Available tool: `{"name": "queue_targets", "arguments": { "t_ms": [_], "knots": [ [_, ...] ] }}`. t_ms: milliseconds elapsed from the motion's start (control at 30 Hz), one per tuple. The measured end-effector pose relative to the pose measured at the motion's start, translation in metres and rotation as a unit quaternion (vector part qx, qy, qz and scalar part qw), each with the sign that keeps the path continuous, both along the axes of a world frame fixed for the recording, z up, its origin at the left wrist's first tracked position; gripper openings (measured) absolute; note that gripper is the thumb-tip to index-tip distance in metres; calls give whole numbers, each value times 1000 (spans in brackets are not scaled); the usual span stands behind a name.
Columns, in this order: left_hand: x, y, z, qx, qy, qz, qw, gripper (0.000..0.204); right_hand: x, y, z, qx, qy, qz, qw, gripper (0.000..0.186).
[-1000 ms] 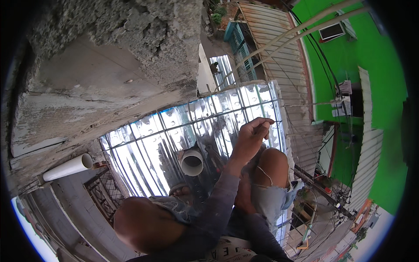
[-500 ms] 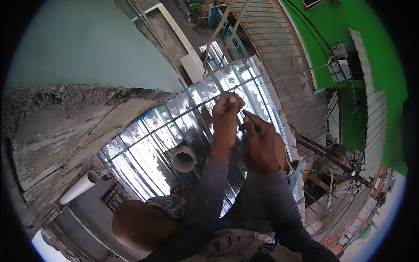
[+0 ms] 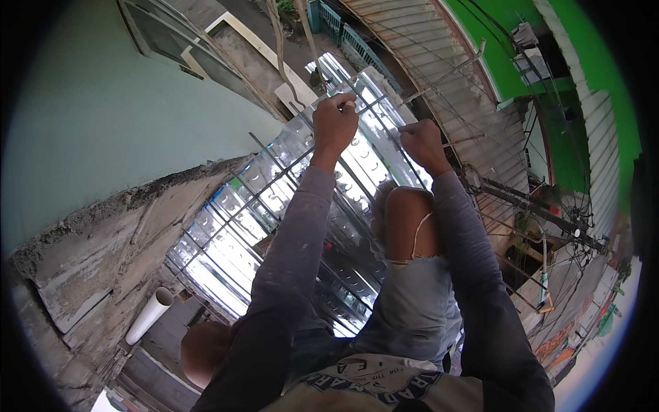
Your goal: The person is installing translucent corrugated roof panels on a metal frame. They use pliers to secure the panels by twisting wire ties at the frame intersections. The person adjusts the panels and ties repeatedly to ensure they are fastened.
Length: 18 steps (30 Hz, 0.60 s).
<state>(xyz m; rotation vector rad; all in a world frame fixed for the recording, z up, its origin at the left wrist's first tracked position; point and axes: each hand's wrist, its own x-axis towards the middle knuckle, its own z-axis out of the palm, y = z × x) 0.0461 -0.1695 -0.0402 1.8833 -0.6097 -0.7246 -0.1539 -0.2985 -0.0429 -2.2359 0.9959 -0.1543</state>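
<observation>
My left hand (image 3: 334, 128) is closed at the upper part of a grid of dark steel bars (image 3: 281, 172); I cannot make out what is pinched in it. My right hand (image 3: 422, 144) is lower and to the right, fingers curled, near the grid's right side; its grip is unclear. The grid lies over shiny corrugated sheeting (image 3: 233, 288). My right knee (image 3: 405, 220), in torn jeans, is beneath my right arm.
A pale wall (image 3: 103, 117) with a rough concrete ledge (image 3: 117, 254) runs along the left, above a white pipe (image 3: 147, 319). Thick tan cables (image 3: 281, 48) hang at the top. A corrugated roof (image 3: 460, 89), tangled wires (image 3: 563, 233) and a green building (image 3: 508, 62) lie right.
Both hands have moved up the grid, apart from each other, with the right hand to the right. My view has shifted, showing more pale wall and more of my right leg.
</observation>
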Motion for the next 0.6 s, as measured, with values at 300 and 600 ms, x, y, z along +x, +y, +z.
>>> {"name": "queue_targets", "arguments": {
  "t_ms": [300,600],
  "knots": [
    [14,-40,15,42,-100,-61,992,45,36,-1,-40,318,-187,-135,920,34],
    [-34,-17,28,-68,-129,-43,988,17,40,-2,-42,368,-195,-130,900,35]
  ]
}}
